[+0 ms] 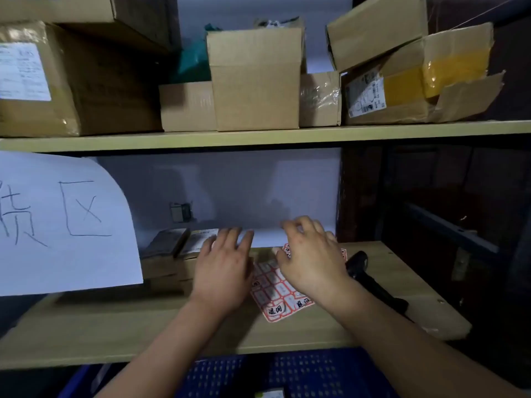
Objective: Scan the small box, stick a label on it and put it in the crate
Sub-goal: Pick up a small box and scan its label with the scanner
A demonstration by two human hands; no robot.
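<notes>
Several small brown boxes are stacked on the lower shelf's left side. My left hand lies flat, fingers spread, at the stack's right edge, over the left edge of a red-and-white label sheet. My right hand hovers over the sheet's far end with its fingers curled; whether it pinches a label is hidden. A black scanner lies on the shelf to the right of that hand. The blue crate sits below the shelf's front edge, with a small box partly in view inside.
A white paper sign with handwritten characters hangs at the left, in front of the lower shelf. The upper shelf carries several large cardboard boxes. A dark metal rack stands to the right of the wooden shelf.
</notes>
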